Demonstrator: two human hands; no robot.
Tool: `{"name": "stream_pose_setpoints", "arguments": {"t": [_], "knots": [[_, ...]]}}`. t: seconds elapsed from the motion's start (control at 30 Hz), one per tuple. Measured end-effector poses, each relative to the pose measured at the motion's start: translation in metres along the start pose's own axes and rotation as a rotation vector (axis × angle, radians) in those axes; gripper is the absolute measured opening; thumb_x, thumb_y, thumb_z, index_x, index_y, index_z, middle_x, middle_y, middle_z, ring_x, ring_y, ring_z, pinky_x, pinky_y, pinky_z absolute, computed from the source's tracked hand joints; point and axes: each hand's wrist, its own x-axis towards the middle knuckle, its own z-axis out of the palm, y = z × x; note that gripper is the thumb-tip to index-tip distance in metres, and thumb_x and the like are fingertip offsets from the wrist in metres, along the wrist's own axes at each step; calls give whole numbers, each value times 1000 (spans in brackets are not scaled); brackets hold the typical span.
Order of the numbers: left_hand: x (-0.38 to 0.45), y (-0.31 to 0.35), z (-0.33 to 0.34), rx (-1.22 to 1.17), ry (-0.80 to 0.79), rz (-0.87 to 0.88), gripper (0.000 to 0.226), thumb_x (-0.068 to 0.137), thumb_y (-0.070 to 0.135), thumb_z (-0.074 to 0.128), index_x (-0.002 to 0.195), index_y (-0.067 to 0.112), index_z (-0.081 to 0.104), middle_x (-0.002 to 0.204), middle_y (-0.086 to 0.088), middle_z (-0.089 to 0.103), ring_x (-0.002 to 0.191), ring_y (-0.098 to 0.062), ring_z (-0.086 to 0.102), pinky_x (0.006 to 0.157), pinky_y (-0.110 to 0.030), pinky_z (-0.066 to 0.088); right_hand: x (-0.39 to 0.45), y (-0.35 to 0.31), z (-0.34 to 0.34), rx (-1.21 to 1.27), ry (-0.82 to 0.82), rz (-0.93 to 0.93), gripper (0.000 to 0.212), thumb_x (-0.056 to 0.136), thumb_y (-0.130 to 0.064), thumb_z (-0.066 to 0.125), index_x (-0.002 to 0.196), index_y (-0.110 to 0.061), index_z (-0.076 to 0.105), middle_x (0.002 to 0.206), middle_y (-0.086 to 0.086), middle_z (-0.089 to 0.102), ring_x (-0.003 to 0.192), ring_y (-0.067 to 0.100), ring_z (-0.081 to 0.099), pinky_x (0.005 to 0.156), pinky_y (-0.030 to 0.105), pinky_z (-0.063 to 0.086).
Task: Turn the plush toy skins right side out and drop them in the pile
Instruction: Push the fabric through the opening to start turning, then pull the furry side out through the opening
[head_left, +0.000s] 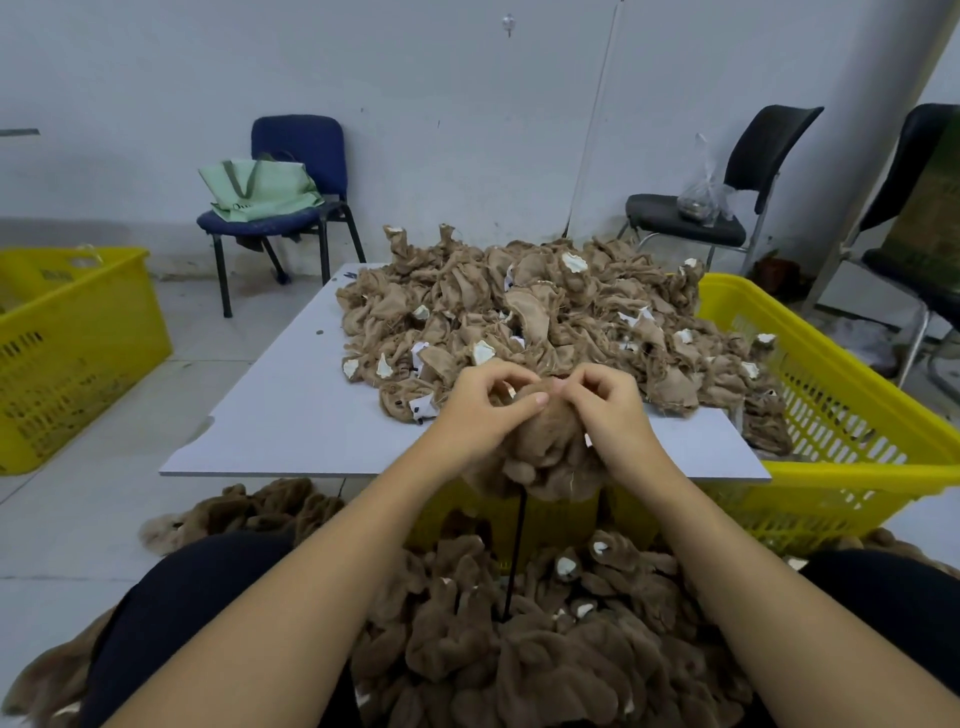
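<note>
Where skins (524, 312) heap — grey tabletop (291, 410)

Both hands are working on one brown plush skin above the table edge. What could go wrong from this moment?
1. Both hands, left and right, pinch the top of the plush skin; a hard pull might tear a seam.
2. The heap of unturned skins hangs over the edge of the table into the yellow basket, so some could slide off.
3. A black stick stands under the skin and might poke through it.
</note>
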Motion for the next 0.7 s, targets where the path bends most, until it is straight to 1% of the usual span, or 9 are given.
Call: {"name": "stream_pose_setpoints", "arguments": {"t": [0.07,0.17,0.23,0.3,0.37,0.43,0.5,0.57,0.7], "knots": [[2,0,-12,13,-81,-36,9,91,13,73,100,13,76,98,-5,74,93,-27,68,85,-45,57,4,-3,-6,-32,-71,15,30,95,-10,63,66,-9,61,67,3,61,68,13,59,64,23,48],[1,0,-17,174,-68,33,7,93,20,72,94,13,74,89,0,71,83,-18,66,80,-42,56,3,-6,-6,-106,-163,48,24,99,-18,62,77,-11,68,71,1,62,69,11,59,65,27,49],[-1,-1,-17,301,-50,121,11,95,19,69,93,8,71,89,-1,68,84,-17,62,80,-41,53,0,-9,-3,-142,-129,14,21,99,-18,62,80,-10,68,73,-2,63,72,9,59,69,26,49],[-2,-3,-16,366,-42,229,11,97,12,64,92,3,67,90,-6,65,86,-20,59,79,-41,50,-5,-13,2,-151,-75,-40,19,99,-17,61,82,-11,67,77,-10,66,76,5,61,71,19,48],[-5,-3,-12,371,5,315,11,99,7,59,91,1,63,90,-8,61,86,-20,56,77,-38,47,-8,-17,7,-141,-19,-79,19,100,-18,60,84,-10,68,84,-3,69,83,7,64,74,18,50],[-9,-4,-5,354,94,359,12,100,6,56,90,2,60,88,-7,57,83,-17,53,73,-32,45,-8,-21,10,-143,44,-111,20,101,-19,59,86,-8,67,86,4,68,84,10,64,75,19,50],[-13,-6,4,334,152,344,13,102,7,53,90,3,57,87,-5,54,79,-13,48,69,-28,42,-7,-23,14,-158,72,-116,22,102,-20,56,85,-8,64,81,2,64,75,4,59,69,16,47],[-11,-8,8,302,184,275,16,103,10,51,88,5,55,85,-2,52,75,-9,45,68,-27,40,-4,-25,14,-173,38,-88,28,104,-26,52,84,-8,60,75,-1,58,67,2,53,64,18,44],[1,-10,5,277,215,98,21,104,16,48,85,9,51,78,3,49,71,-7,46,63,-24,36,-3,-20,11,-210,-90,-35,41,106,-39,47,88,-5,60,81,13,59,73,16,54,68,33,46]]}}
